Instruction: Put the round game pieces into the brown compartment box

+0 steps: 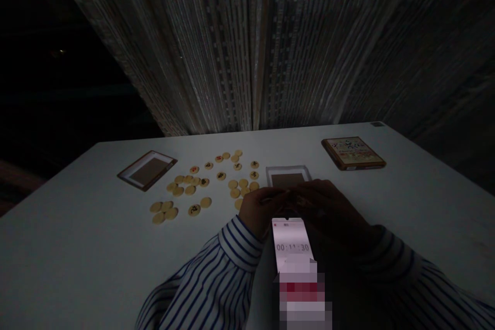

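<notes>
My left hand (265, 207) and my right hand (332, 211) meet above the table, just in front of a white-rimmed open box (269, 170). Both hands are curled, fingertips together; whatever may be between them is hidden in the dark. Left of my left hand, round wooden Chinese chess pieces (194, 210) lie scattered, some face up with red or black characters, others showing plain faces. A cluster of plain pieces (243, 183) is closest to that hand and partly covered by it. Below my hands, a lit smartphone (291, 237) displays a timer; its lower part is blurred out.
A second shallow tray with a brown frame (147, 170) rests at the left of the white table (88, 227). At the right back lies a flat box with a printed cover (353, 152). A string curtain (232, 51) hangs behind the table's far edge. The room is dim.
</notes>
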{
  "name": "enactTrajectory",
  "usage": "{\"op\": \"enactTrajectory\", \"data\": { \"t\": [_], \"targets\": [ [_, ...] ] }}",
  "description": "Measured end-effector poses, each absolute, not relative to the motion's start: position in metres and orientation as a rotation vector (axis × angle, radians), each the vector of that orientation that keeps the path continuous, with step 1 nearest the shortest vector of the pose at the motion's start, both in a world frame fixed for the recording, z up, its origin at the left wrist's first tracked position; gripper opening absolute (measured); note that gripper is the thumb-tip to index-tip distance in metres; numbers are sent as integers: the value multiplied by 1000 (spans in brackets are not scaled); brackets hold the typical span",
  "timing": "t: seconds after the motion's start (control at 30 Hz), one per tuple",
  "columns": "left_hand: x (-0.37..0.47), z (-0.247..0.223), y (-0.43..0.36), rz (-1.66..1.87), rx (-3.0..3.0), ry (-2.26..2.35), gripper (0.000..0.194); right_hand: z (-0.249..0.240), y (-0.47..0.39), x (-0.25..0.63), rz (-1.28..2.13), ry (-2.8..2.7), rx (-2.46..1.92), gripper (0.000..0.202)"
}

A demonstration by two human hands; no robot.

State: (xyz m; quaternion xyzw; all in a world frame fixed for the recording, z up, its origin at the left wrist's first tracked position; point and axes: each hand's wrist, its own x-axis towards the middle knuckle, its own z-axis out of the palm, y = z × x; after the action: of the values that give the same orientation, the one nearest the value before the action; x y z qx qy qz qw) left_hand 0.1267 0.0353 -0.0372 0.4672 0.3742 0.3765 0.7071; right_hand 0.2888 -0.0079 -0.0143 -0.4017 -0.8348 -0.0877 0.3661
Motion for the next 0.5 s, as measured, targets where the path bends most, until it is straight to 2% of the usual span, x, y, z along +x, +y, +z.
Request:
{"op": "enactTrajectory", "data": {
  "t": [0.5],
  "targets": [
    [124, -33, 35, 884, 1298, 982, 20, -8, -10, 292, -251, -2138, -1161, 22]
  ]
}}
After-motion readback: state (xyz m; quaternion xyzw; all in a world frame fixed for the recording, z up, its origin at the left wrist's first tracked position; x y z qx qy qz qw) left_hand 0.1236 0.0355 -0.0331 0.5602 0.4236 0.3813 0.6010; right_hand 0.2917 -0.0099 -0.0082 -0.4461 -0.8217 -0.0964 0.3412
